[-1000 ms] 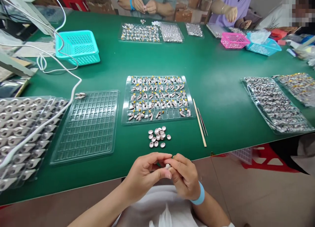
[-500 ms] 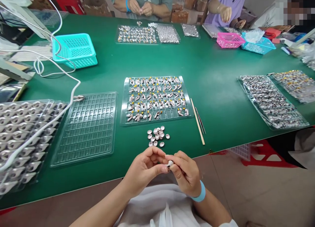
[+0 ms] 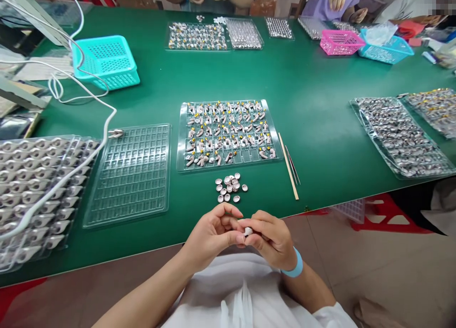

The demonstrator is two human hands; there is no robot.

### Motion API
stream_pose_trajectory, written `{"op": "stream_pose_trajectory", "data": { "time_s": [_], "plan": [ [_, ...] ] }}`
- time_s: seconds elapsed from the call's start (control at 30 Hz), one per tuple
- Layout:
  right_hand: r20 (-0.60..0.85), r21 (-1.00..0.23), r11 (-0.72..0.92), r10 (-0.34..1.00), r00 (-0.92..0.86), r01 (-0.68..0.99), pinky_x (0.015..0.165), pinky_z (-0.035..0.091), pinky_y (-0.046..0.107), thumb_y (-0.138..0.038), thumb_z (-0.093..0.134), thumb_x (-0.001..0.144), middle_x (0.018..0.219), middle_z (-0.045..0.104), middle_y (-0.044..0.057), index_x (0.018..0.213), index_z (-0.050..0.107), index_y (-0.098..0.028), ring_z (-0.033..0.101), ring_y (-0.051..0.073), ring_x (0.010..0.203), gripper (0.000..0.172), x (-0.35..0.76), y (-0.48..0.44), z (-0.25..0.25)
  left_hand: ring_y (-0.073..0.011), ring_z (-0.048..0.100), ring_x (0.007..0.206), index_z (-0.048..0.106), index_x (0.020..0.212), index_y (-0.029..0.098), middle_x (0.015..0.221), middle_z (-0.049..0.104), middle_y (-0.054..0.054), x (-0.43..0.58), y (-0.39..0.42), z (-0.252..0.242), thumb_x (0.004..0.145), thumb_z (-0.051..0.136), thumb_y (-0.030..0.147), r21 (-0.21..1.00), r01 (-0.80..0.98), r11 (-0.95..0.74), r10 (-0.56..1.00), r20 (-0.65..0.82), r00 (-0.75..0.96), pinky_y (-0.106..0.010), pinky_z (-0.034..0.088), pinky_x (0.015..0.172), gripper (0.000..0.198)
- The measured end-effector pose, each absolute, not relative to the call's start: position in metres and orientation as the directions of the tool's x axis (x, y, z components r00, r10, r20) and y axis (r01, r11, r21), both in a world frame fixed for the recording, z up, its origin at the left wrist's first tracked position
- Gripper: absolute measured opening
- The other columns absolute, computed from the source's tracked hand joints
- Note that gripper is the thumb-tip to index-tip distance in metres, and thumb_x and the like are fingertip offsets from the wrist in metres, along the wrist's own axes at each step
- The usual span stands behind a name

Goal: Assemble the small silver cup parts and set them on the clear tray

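Just off the table's front edge, my left hand (image 3: 217, 235) and my right hand (image 3: 272, 238) meet at the fingertips. Between them is a small pale earbud-like housing (image 3: 248, 231), pinched by both hands and mostly covered by the fingers. A blue band circles my right wrist. Beyond the hands lies a loose pile of small round metallic caps (image 3: 229, 187). Behind the pile, a clear tray (image 3: 182, 152) carries rows of pale stemmed earbud parts with yellow tabs. A wooden stick (image 3: 288, 166) and dark tweezers (image 3: 292, 165) lie at the tray's right.
At left are an unfilled clear tray (image 3: 128, 176), a tray of larger grey parts (image 3: 39, 185), a white cable (image 3: 71, 171) and a turquoise basket (image 3: 105, 62). Filled trays (image 3: 402, 133) lie right. Across the green table (image 3: 199, 81), co-workers' hands handle small parts near a pink basket (image 3: 340, 42).
The view has tilted, so the table's items sit higher in the picture. Both hands keep their pinch on the small housing, with the fingers slightly shifted.
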State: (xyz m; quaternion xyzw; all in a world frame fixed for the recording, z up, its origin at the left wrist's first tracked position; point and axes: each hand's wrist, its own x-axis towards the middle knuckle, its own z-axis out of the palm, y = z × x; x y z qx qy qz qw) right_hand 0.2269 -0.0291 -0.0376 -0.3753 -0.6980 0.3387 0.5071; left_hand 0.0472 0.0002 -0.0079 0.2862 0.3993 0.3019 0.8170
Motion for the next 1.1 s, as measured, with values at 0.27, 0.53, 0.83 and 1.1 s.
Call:
{"op": "stream_pose_trajectory", "data": {
  "time_s": [0.27,0.53,0.83,1.1],
  "plan": [
    [0.383,-0.894,0.43,0.878,-0.287,0.125,0.059,0.051,0.024,-0.033,0.055,0.097,0.077,0.068,0.004,0.108,0.07,-0.018,0.059,0.013,0.064,0.024,0.23,-0.027,-0.036,-0.012,0.066,0.058,0.057,0.09,0.015,0.067,0.07,0.0,0.043,0.0,-0.009,0.065,0.089,0.019,0.67,-0.239,0.702,0.67,-0.509,0.54,-0.024,0.055,0.06,0.041],
    [0.366,-0.915,0.393,0.902,-0.229,0.086,0.059,0.05,0.025,-0.029,0.059,0.094,0.078,0.066,0.005,0.107,0.071,-0.017,0.058,0.013,0.066,0.021,0.226,-0.032,-0.038,-0.0131,0.066,0.069,0.065,0.09,0.014,0.075,0.068,-0.001,0.042,-0.004,-0.006,0.068,0.088,0.022,0.696,-0.224,0.682,0.687,-0.503,0.524,-0.027,0.059,0.068,0.032],
    [0.464,-0.825,0.489,0.872,-0.154,0.284,0.053,0.047,0.026,-0.03,0.053,0.097,0.081,0.068,0.007,0.108,0.067,-0.016,0.056,0.013,0.061,0.023,0.22,-0.036,-0.038,-0.0243,0.064,0.112,0.071,0.12,0.03,0.123,0.063,-0.007,0.041,-0.011,-0.011,0.07,0.086,0.017,0.969,-0.097,0.228,0.869,-0.157,0.469,-0.035,0.057,0.097,0.054],
    [0.55,-0.739,0.562,0.822,-0.148,0.373,0.061,0.054,0.03,-0.022,0.047,0.098,0.081,0.067,0.009,0.108,0.064,-0.016,0.063,0.018,0.07,0.02,0.217,-0.035,-0.04,-0.0221,0.072,0.101,0.067,0.128,0.025,0.116,0.075,-0.008,0.046,-0.015,-0.01,0.082,0.075,0.016,0.999,0.038,0.004,0.891,-0.021,0.454,-0.027,0.059,0.089,0.048]
  ]
}}
